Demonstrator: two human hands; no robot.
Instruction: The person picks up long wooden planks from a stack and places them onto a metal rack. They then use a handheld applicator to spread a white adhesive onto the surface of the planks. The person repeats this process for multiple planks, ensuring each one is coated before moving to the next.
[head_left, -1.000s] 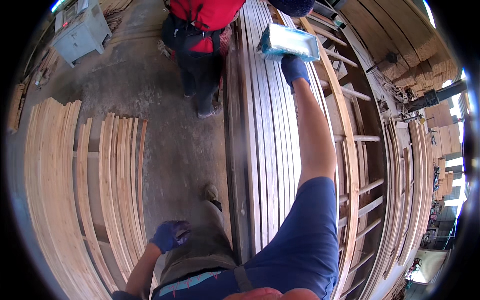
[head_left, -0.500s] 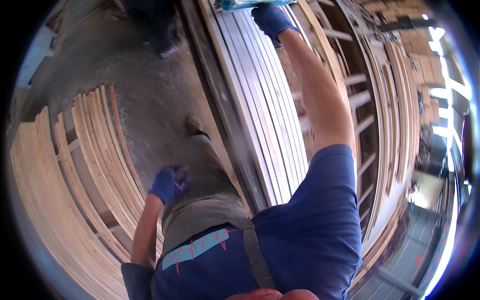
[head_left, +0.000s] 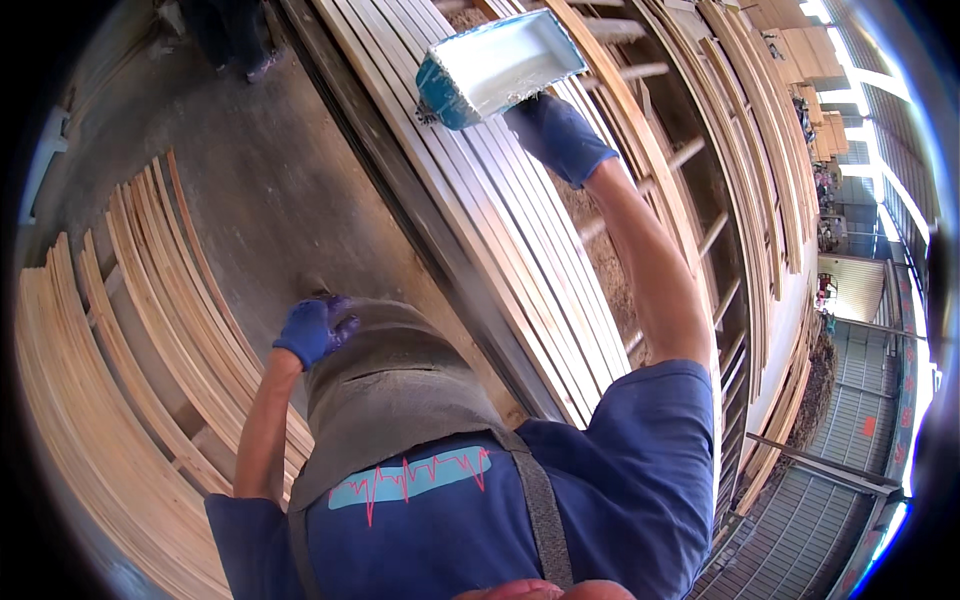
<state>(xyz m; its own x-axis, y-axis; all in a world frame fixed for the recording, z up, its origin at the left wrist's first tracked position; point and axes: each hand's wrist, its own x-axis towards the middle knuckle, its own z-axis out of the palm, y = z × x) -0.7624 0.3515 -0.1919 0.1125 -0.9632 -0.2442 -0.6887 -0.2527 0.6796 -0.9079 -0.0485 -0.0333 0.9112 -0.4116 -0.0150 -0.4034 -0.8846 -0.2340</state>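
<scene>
Blue box [head_left: 505,68], 1, white inside: over wood strips [head_left: 500,200] (contact unclear), right hand [head_left: 562,140] clasping its near side. Left hand [head_left: 315,328]: loosely curled, apparently holding nothing. Probable step: positioning box along strips; next move likely calls for a level hold.

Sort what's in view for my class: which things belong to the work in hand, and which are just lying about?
In the work:
right gloved hand, holding the box
blue-and-white open box, seen over the strips
row of wooden strips

Apparently just lying about:
pale boards on the left
long boards toward the right
</scene>
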